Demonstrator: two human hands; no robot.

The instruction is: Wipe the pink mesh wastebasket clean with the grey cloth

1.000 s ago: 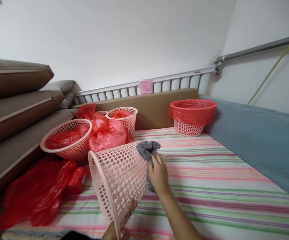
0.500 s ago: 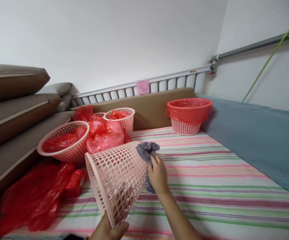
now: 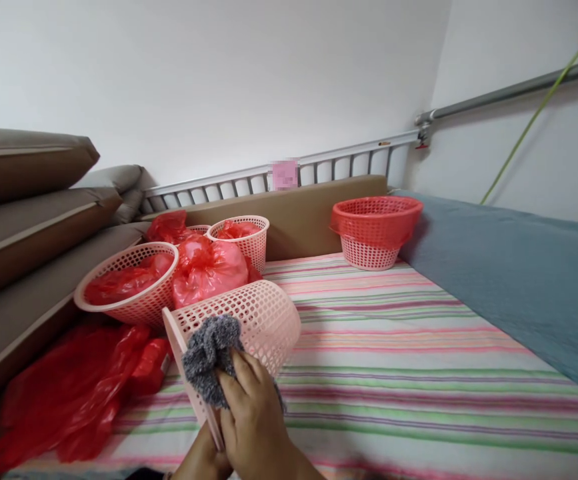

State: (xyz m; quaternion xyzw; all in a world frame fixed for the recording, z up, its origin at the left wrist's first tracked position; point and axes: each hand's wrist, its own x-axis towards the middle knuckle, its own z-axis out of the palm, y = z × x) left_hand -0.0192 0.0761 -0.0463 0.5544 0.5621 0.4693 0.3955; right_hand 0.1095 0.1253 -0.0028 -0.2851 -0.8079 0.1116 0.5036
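A pink perforated plastic basket (image 3: 269,313) lies tilted on its side above the striped sheet, its rim toward the left. At the lower part of that rim my left hand (image 3: 201,457) is closed on the basket, its fingers partly hidden behind my other hand. A grey fluffy cloth (image 3: 211,360) is bunched against the outer wall near the rim. My right hand (image 3: 253,413) presses this cloth to the basket with its fingers closed on it.
On the left stand more pink baskets (image 3: 161,303) holding red plastic bags (image 3: 213,273). Loose red bags (image 3: 73,393) lie in front. A basket with a red bag over it (image 3: 371,253) stands back right. Brown cushions (image 3: 33,220) are stacked at left; a radiator (image 3: 339,170) runs behind.
My right hand has moved left with the cloth, from the basket's base end to near its rim. The basket has shifted only slightly, still held by my left hand.
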